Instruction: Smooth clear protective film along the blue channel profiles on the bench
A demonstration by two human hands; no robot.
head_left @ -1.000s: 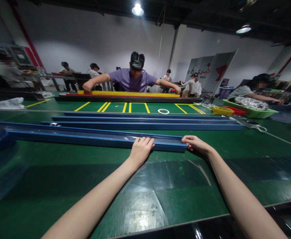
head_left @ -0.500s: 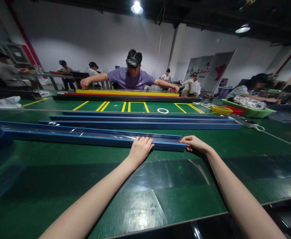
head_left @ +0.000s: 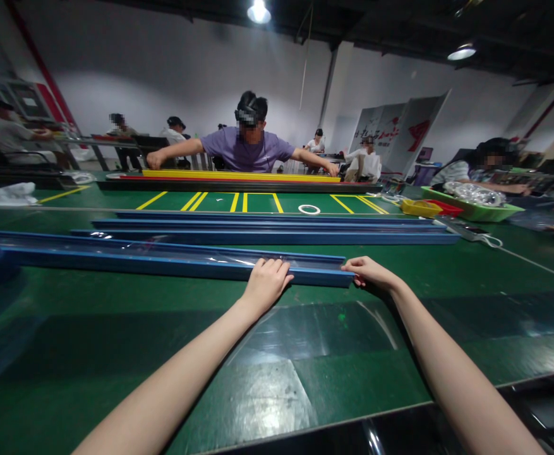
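A long blue channel rail (head_left: 163,260) with clear film over it lies across the green table (head_left: 115,328) in front of me. My left hand (head_left: 266,282) rests on its near edge a little left of its right end, fingers curled over the top. My right hand (head_left: 369,273) pinches the rail's right end, where the film ends. Both forearms reach in from the bottom of the view.
Two more blue rails (head_left: 267,230) lie parallel behind the first. Farther back a person in a purple shirt (head_left: 248,148) handles yellow and red rails (head_left: 239,177). A tape roll (head_left: 309,209), a yellow tray (head_left: 421,207) and a green tray (head_left: 475,212) sit at right. Other people work around the room.
My hands stay on the rail almost unmoved. The view has tilted slightly upward and the person opposite has shifted a little left.
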